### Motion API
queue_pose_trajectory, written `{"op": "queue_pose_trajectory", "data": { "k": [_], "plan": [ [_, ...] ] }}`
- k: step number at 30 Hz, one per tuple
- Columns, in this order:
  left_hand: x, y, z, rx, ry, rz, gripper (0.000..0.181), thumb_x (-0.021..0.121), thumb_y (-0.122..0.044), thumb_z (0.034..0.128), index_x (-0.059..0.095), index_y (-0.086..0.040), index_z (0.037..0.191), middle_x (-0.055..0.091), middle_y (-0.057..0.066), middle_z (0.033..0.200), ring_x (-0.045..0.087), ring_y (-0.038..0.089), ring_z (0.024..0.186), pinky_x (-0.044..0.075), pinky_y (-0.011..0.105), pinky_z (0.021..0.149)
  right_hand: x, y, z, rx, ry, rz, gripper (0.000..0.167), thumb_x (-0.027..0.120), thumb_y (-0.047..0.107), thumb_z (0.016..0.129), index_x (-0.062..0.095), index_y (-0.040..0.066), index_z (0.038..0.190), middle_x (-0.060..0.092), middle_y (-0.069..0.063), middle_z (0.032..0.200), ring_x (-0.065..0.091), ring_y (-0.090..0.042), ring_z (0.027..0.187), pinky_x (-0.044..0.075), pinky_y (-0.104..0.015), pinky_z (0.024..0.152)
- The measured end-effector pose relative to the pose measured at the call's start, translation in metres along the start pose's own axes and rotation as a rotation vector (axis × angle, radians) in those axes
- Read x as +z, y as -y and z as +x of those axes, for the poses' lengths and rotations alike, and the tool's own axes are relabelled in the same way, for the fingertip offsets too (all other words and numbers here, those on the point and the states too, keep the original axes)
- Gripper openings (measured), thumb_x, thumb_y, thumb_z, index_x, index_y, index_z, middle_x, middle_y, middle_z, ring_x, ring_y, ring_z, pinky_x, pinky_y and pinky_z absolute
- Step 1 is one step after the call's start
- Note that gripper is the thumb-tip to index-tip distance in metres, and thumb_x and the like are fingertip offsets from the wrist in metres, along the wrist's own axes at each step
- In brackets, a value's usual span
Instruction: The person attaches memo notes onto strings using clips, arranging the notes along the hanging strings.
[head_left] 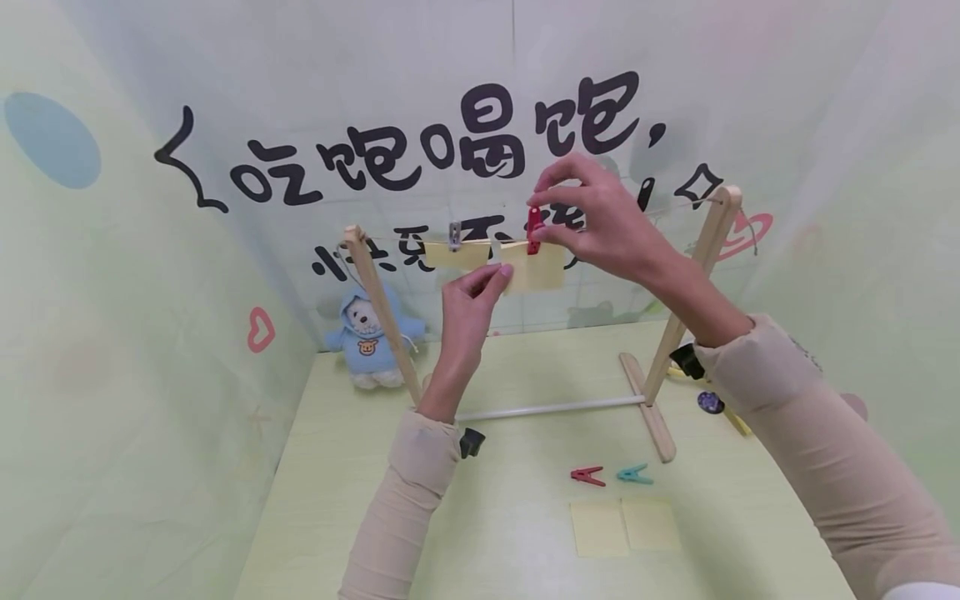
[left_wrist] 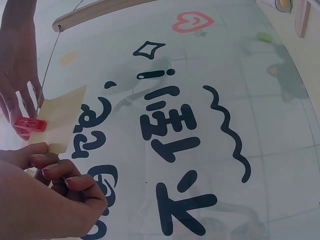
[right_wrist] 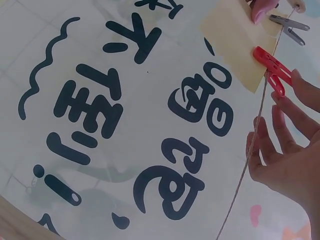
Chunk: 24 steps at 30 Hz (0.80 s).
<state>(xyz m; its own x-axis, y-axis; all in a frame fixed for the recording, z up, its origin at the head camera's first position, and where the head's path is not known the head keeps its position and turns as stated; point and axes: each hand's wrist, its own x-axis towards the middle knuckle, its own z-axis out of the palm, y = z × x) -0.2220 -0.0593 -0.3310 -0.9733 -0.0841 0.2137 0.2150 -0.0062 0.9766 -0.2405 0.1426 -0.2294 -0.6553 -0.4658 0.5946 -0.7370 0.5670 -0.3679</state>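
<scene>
Head view shows the right hand (head_left: 603,218) pinching the red clothespin (head_left: 534,220), its long axis nearly upright, at the top edge of the yellow paper (head_left: 547,268), whose left side the left hand (head_left: 467,312) pinches from lower down. Left wrist view puts the yellow paper against the left hand, the red clothespin beyond it at the right hand. Right wrist view has the red clothespin crosswise to the string (right_wrist: 233,200), handles toward the nearer right hand, the grey clothespin (right_wrist: 290,22) near the left hand; no container is visible.
</scene>
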Motion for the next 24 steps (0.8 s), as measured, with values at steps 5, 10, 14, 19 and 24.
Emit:
{"op": "queue_pose_trajectory", "data": {
  "k": [5,10,14,19,24],
  "plan": [
    [0.001,0.001,0.001,0.011,0.009,0.013,0.026,0.077,-0.018,0.1052,0.081,0.002,0.121,0.068,-0.006,0.088,0.054,0.01,0.083,0.044,0.024,0.077,-0.004,-0.003,-0.008,0.006,-0.003,0.014,0.046,0.085,0.003,0.095,0.071,-0.006,0.138,0.062,-0.023,0.143,0.052,-0.04,0.14,0.04,-0.06,0.12],
    [0.002,0.003,0.001,0.001,0.017,0.022,0.027,0.076,-0.019,0.1054,0.081,0.001,0.122,0.069,-0.005,0.091,0.054,0.01,0.085,0.044,0.024,0.077,-0.011,-0.001,-0.024,0.002,-0.1,0.042,0.04,0.085,0.002,0.095,0.075,-0.004,0.132,0.065,-0.021,0.142,0.056,-0.035,0.14,0.044,-0.05,0.119],
    [0.002,0.006,0.0,0.008,0.023,0.032,0.027,0.076,-0.019,0.106,0.08,0.002,0.123,0.066,-0.006,0.086,0.052,0.011,0.081,0.042,0.025,0.076,-0.02,0.005,-0.044,-0.015,-0.173,0.04,0.033,0.084,-0.002,0.094,0.076,-0.005,0.126,0.067,-0.022,0.138,0.059,-0.035,0.136,0.042,-0.031,0.118],
    [0.001,0.01,-0.002,0.022,0.021,0.054,0.028,0.076,-0.019,0.1058,0.079,0.003,0.123,0.058,-0.008,0.076,0.047,0.011,0.075,0.04,0.026,0.075,-0.032,0.012,-0.074,-0.029,-0.222,0.019,0.036,0.084,-0.008,0.091,0.076,-0.006,0.125,0.067,-0.024,0.137,0.058,-0.026,0.136,0.039,-0.018,0.113],
    [-0.001,0.016,-0.004,0.013,0.031,0.069,0.027,0.076,-0.02,0.1059,0.079,0.001,0.122,0.055,-0.006,0.076,0.045,0.01,0.072,0.038,0.025,0.069,-0.042,0.013,-0.107,-0.042,-0.261,0.014,0.033,0.079,0.022,0.104,0.077,-0.005,0.125,0.068,-0.021,0.136,0.056,-0.007,0.138,0.037,-0.022,0.116]
  ]
}}
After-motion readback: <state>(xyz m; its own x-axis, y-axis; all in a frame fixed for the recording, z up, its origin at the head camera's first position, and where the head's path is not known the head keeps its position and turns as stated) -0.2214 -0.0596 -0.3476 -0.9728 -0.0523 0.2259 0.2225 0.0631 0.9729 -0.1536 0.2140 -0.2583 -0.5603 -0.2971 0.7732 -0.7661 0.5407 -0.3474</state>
